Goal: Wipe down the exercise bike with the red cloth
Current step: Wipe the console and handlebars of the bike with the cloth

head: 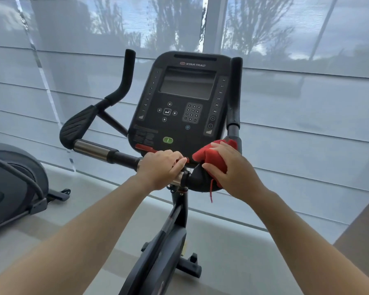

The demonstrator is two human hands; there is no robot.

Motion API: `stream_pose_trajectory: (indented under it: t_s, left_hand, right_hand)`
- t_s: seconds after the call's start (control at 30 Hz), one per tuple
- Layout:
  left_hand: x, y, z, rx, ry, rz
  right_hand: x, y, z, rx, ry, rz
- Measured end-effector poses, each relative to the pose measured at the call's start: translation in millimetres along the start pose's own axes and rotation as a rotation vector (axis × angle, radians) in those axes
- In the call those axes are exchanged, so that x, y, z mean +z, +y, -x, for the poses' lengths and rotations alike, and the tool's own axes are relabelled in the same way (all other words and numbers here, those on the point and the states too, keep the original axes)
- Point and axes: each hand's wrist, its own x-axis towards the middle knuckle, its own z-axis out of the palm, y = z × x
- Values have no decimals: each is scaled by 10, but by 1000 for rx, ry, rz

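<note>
Your right hand curls fingers and thumb over the bunched red cloth, pressing it onto the rounded black pad of the exercise bike. A loose red thread dangles just below your thumb. Just left of that grip, your left hand wraps round the handlebar, where shiny metal meets matte black tube. Above both hands stands the smooth, dark console. Behind it hangs a pale, ribbed blind.
</note>
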Motion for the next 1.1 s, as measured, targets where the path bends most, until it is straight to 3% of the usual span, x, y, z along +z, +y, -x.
stream_pose_trajectory:
  t_s: [0.17, 0.4, 0.87, 1.1]
  left_hand:
    - [-71, -28, -105, 37, 39, 175]
    - [-297, 73, -478, 126, 97, 163]
    - [-191, 366, -1920, 53, 157, 84]
    - [-255, 420, -2521, -24, 232, 43]
  right_hand:
    - [-50, -47, 89, 65, 133, -129]
    - [-300, 160, -222, 191, 387, -179]
    - [-842, 1318, -1342, 49, 380, -247]
    - [-1122, 1640, -2131, -78, 485, -253]
